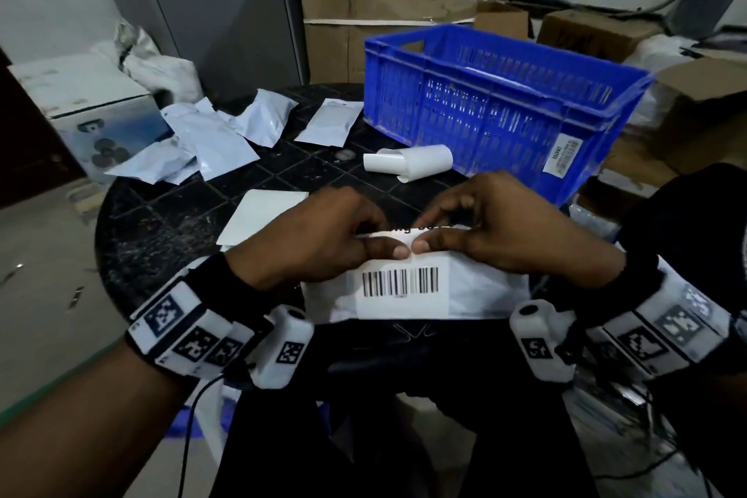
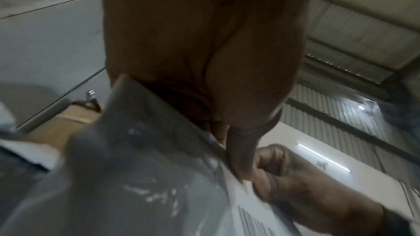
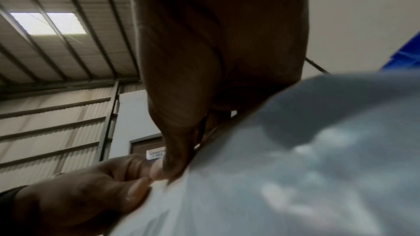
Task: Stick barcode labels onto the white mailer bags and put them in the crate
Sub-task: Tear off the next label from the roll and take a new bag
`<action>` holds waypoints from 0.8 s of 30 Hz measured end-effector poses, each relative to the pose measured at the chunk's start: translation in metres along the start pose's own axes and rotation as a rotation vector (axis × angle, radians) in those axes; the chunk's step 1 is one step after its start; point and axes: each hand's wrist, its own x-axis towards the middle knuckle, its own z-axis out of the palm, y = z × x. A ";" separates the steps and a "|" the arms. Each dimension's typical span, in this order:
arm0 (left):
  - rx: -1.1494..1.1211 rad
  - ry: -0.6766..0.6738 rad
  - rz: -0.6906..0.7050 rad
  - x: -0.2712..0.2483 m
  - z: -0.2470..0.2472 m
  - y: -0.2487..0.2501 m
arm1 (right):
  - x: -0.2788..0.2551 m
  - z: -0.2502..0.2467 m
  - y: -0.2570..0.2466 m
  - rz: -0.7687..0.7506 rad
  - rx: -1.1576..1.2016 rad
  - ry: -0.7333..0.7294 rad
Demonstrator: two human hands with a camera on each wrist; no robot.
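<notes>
I see my left hand (image 1: 319, 234) and my right hand (image 1: 497, 222) side by side over the near edge of the round black table (image 1: 169, 222), thumbs nearly touching. Both pinch the top edge of a white bag (image 1: 485, 291), thumb over curled fingers. A barcode label (image 1: 402, 285) sits on the bag's upper face; both wrist views are blurred, so I can't tell whether it lies fully flat. The blue crate (image 1: 497, 109) stands on the far right of the table, with a curled strip of white backing paper (image 1: 408, 164) just in front of it. More white bags (image 1: 210, 133) lie scattered at the far left, well apart from the crate. A flat white sheet (image 1: 262, 218) lies just left of my left hand.
</notes>
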 end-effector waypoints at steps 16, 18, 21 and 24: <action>0.200 0.064 -0.316 -0.001 0.060 -0.044 | 0.015 0.062 0.068 0.118 -0.258 -0.113; 0.273 0.149 -0.193 -0.006 0.071 -0.038 | 0.016 0.069 0.073 0.162 -0.254 -0.114; 0.167 0.044 -0.040 -0.010 0.082 -0.032 | 0.016 0.075 0.079 0.171 -0.251 -0.114; 0.227 -0.122 -0.099 -0.015 0.101 -0.026 | 0.014 0.078 0.076 0.193 -0.328 -0.094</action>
